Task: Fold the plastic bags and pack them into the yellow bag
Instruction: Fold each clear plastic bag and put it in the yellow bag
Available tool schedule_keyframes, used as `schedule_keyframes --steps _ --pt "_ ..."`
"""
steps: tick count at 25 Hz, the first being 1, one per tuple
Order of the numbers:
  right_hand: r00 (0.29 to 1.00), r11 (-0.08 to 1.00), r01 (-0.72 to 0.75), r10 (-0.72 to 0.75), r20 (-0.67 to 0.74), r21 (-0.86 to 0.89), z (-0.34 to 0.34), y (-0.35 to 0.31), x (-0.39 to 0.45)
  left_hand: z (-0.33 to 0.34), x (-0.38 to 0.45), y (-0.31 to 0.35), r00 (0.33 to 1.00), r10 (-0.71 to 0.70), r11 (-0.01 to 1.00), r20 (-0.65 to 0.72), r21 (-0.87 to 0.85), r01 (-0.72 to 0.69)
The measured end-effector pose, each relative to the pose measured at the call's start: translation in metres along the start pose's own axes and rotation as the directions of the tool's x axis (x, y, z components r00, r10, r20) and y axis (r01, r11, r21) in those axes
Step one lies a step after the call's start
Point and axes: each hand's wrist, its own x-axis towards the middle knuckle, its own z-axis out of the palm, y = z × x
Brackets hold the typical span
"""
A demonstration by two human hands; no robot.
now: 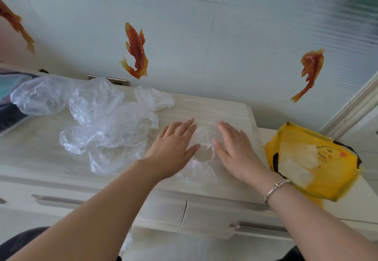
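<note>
A person stands at a pale wood-grain dresser top [214, 107], both hands spread flat on a clear plastic bag [202, 138] laid out in front of them. The left hand [173, 148] and the right hand [233, 148] lie palm down with straight fingers, set close side by side and pressing the thin film against the surface; neither pinches or grips anything. A silver bangle [277, 189] circles the right wrist.

To the left, a loose heap of crumpled plastic bags [98, 121] waits unfolded, reaching back to the wall. At the right end of the dresser the yellow bag [327, 187] lies open, printed with a cartoon face, with pale folded plastic [298, 162] showing inside it.

By the look of it, the work is partly done: some bags appear already packed, one is being smoothed for folding, and several remain in the heap. Orange fish stickers [136, 51] decorate the tiled wall behind; drawer handles [55, 199] show below.
</note>
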Motion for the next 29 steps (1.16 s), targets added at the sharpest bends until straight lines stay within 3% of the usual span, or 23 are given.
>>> schedule_keyframes --steps 2,5,10,15,23,26,29 --pt "0.985 0.995 0.094 -0.092 -0.147 0.009 -0.012 0.003 0.001 -0.009 -0.004 0.012 0.987 -0.066 0.989 -0.144 -0.138 0.046" --pt "0.988 0.988 0.15 -0.152 -0.038 -0.035 -0.019 0.005 -0.006 -0.014 -0.021 0.032 0.99 -0.123 0.941 -0.071 -0.325 0.093" --pt "0.97 0.975 0.21 -0.2 0.14 -0.065 -0.01 -0.004 -0.017 -0.008 -0.038 0.038 0.99 -0.126 0.972 0.069 -0.189 0.137" --pt "0.951 0.984 0.157 -0.128 0.281 -0.082 -0.013 -0.011 -0.032 -0.014 -0.053 0.025 0.985 -0.082 0.993 0.151 -0.077 0.095" --pt "0.941 0.952 0.251 -0.198 0.273 -0.175 -0.02 -0.017 -0.046 -0.018 -0.058 0.022 0.981 -0.034 0.997 0.192 -0.068 0.048" --pt "0.941 0.949 0.243 -0.18 0.287 -0.201 -0.018 -0.012 -0.043 -0.013 -0.055 0.019 0.985 -0.064 0.995 0.162 -0.068 0.076" --pt "0.959 0.942 0.246 -0.202 0.199 -0.228 -0.013 -0.01 -0.039 -0.008 -0.049 0.016 0.992 -0.088 0.994 0.095 -0.05 0.093"
